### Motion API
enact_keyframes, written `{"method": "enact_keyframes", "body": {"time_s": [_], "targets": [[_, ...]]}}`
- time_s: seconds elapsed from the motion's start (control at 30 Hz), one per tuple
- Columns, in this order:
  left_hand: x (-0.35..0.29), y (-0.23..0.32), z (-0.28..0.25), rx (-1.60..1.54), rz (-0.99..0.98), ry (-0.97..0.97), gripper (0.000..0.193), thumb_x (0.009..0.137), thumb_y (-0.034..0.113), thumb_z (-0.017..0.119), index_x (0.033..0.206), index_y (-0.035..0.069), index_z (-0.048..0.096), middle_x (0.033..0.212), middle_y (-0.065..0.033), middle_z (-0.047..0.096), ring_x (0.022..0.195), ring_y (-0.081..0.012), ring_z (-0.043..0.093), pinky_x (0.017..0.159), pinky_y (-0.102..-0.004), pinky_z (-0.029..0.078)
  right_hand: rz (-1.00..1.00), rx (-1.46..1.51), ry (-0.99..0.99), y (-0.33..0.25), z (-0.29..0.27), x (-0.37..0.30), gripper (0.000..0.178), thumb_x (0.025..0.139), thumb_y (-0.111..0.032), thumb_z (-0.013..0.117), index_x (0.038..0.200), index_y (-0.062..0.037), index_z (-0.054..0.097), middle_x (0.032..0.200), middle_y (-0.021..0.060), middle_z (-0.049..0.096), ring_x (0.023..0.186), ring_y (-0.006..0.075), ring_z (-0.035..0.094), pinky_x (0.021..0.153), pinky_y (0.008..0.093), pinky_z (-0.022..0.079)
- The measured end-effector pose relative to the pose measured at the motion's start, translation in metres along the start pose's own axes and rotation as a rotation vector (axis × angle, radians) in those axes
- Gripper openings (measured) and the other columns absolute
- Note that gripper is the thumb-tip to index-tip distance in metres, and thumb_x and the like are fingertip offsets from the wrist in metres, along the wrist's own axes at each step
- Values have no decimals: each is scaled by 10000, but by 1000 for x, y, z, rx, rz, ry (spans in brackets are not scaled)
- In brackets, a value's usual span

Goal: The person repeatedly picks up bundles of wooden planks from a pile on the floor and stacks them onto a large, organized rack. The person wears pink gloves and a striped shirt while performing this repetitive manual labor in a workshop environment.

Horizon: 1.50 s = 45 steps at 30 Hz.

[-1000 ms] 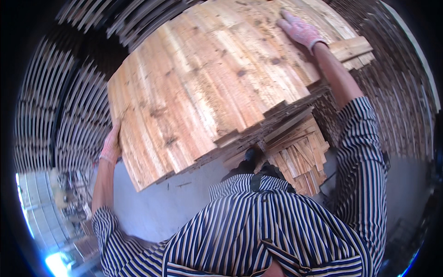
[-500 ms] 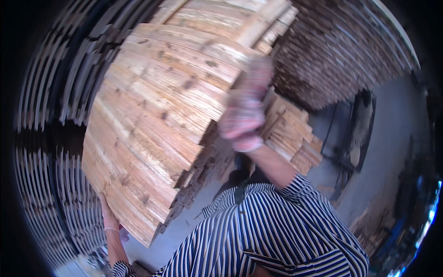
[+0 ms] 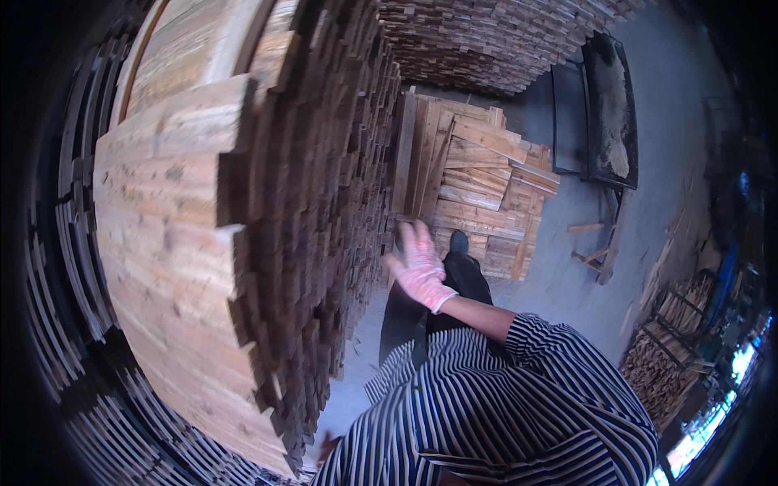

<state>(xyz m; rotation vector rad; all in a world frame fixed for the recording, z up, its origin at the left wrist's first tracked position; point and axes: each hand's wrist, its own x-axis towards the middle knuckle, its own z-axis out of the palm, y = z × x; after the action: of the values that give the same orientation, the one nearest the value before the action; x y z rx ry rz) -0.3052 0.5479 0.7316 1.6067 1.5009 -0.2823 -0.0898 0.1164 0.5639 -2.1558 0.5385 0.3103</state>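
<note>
My right hand (image 3: pixel 421 274), in a pink and white knit glove, hangs in front of my dark trousers (image 3: pixel 470 279). Its fingers are spread and nothing shows in them. Just beyond it lies a low stack of loose boards (image 3: pixel 478 182), some of them crossed at angles. To my left rises a tall stack of wooden boards (image 3: pixel 170 243), its pale top layer laid side by side and its uneven board ends (image 3: pixel 316 202) facing me. My left hand is out of sight, below or behind that stack's near corner.
Another high wall of stacked boards (image 3: pixel 502 40) stands at the back. A dark metal frame with a worn panel (image 3: pixel 612 113) is on the grey floor (image 3: pixel 559 283) at the right. Bundled wood pieces (image 3: pixel 668 348) sit at the far right; layered slats (image 3: pixel 61 267) line the far left.
The view has swung right, so the tall stack now sits further left. My right hand has come down from beside its edge toward my legs. My left hand has left the view.
</note>
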Motion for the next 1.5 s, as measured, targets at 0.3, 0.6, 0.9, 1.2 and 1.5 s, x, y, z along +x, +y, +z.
{"method": "enact_keyframes", "body": {"time_s": [0.3,0.6,0.9,1.2,1.5], "targets": [[103,-59,410,625,527,-546,575,1021,539,526,1218,16,660,1117,-65,693,1054,-214,632,933,-345,481,497,-6,-215,249,37,62,946,899,-580,614,1595,-68,228,1640,254,214,1488,430,299,1188,495,316],[256,-19,692,495,309,-531,658,1019,569,516,1384,23,564,1356,-103,589,1241,-216,551,1063,-319,406,504,117,-209,415,136,230,964,888,-598,641,1603,-79,256,1604,291,306,1469,427,347,1174,446,342],[326,-42,752,386,240,-737,775,988,619,545,1493,34,493,1496,-134,526,1343,-211,498,1124,-310,376,677,711,-3,436,219,331,911,928,-589,615,1556,8,333,1524,283,449,1436,368,414,1163,418,337],[293,-32,775,551,410,-770,637,908,490,743,1295,16,568,1093,-67,647,941,-156,628,807,-328,542,628,963,-135,457,242,336,1138,863,-716,653,1598,13,181,1598,210,363,1472,302,353,1168,397,328],[229,-64,731,518,174,-990,690,909,370,756,1412,-29,503,1273,-100,642,1133,-221,630,994,-348,507,401,1311,-397,454,180,263,812,1050,-533,456,1575,36,211,1587,204,367,1487,264,340,1199,336,343]]}}
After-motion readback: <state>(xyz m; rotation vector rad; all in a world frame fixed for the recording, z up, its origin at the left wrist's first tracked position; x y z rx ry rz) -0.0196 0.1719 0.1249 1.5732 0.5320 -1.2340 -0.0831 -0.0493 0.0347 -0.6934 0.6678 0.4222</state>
